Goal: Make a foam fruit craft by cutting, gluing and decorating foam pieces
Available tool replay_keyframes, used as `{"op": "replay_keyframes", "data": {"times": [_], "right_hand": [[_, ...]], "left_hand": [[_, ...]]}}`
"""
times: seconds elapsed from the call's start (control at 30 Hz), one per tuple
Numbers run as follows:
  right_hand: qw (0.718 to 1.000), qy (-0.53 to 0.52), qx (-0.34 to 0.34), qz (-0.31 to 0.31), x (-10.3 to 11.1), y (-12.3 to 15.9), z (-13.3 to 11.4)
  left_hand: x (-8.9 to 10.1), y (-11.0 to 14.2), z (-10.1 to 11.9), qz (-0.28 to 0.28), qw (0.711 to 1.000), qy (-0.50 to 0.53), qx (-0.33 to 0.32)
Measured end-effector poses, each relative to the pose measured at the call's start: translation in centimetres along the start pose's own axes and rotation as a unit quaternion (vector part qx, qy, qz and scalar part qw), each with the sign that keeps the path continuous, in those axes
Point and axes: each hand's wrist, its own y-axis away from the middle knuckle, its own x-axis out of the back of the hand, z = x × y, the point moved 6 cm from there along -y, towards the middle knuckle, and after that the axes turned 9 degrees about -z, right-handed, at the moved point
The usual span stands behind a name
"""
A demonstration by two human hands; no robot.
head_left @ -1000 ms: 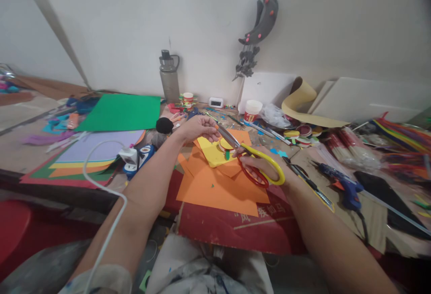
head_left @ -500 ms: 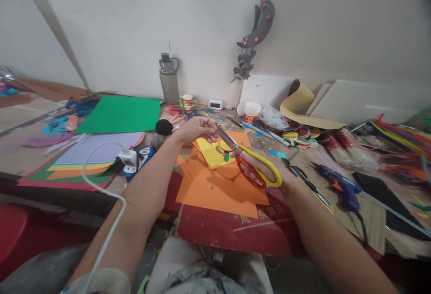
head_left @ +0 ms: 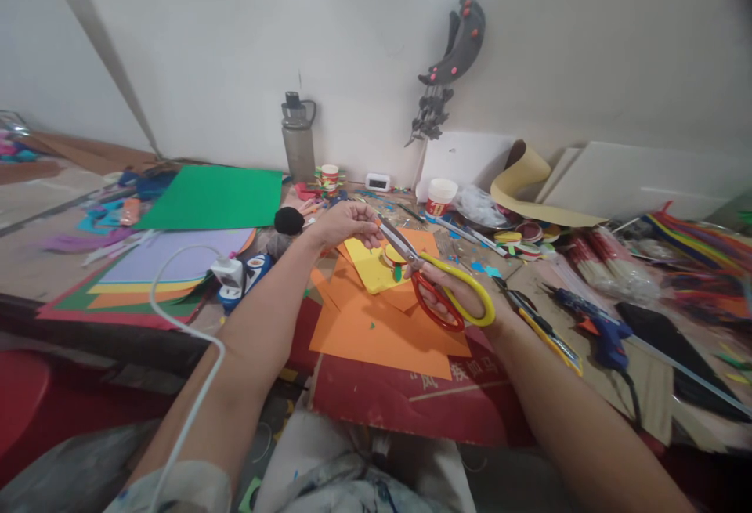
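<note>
The scissors [head_left: 398, 243] are a little right of the middle of the frame, blades pointing to the upper left, one handle ring yellow and the other red. The right hand [head_left: 455, 286] has its fingers curled through the rings, gripping them, while the blades look close together. Just left of the tips, the left hand [head_left: 351, 225] has thumb and forefinger pinched together on a small orange piece [head_left: 377, 222], which appears to meet the blade tips; its other fingers are loosely bent. Below the hands, orange paper sheets [head_left: 376, 345] overlap at the centre, topped by a yellow paper sheet [head_left: 363, 262] and a small round yellow-and-red craft piece with a green tab, partly hidden by the scissors. They lie over red cardboard [head_left: 376, 403] printed with pale characters, at lower centre. At centre left are a green sheet [head_left: 215, 198] and, nearer, a stack of coloured paper [head_left: 164, 254] with lavender uppermost, beside a blue power strip [head_left: 257, 269]. A water bottle [head_left: 299, 151] stands at upper centre left, and a paper cup [head_left: 440, 193] right of centre. At right lie a utility knife [head_left: 549, 337], a blue glue gun [head_left: 611, 337] and a black smartphone [head_left: 675, 356].
</note>
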Motion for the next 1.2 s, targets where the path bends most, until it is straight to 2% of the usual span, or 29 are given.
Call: {"op": "replay_keyframes", "data": {"times": [0.2, 0.33, 0.6, 0.7, 0.77, 0.87, 0.97, 1.07, 1.2], "right_hand": [[1.000, -0.017, -0.010, 0.006, -0.5, 0.2, -0.2], [1.000, 0.001, -0.009, -0.004, -0.9, 0.2, -0.7], [0.999, 0.046, 0.000, 0.016, -1.2, 0.3, -1.1], [0.997, 0.054, 0.041, 0.040, -0.7, 0.0, -1.2], [0.989, 0.052, 0.095, 0.097, 0.2, 0.0, -1.6], [0.963, 0.061, 0.174, 0.199, 1.9, 0.5, -2.5], [0.937, 0.059, 0.221, 0.263, 3.1, 1.1, -3.3], [0.928, 0.038, 0.243, 0.280, 3.4, 1.4, -3.9], [0.926, 0.037, 0.250, 0.281, 3.3, 1.2, -4.3]], "left_hand": [[0.1, 0.0, -0.2, 0.001, 1.000, -0.005, 0.010], [0.2, 0.0, -0.2, 0.004, 1.000, -0.011, 0.013], [0.1, 0.1, -0.3, 0.007, 1.000, -0.005, 0.029], [0.0, 0.0, -0.3, 0.029, 0.999, 0.014, 0.029], [-0.3, -0.2, -0.1, 0.067, 0.996, 0.056, 0.014], [-1.9, -0.6, 0.2, 0.136, 0.978, 0.160, -0.021], [-4.8, -1.1, 0.0, 0.179, 0.947, 0.266, -0.037], [-7.4, -1.2, -0.8, 0.214, 0.918, 0.332, -0.032], [-9.3, -1.4, -1.7, 0.194, 0.920, 0.341, -0.021]]}}
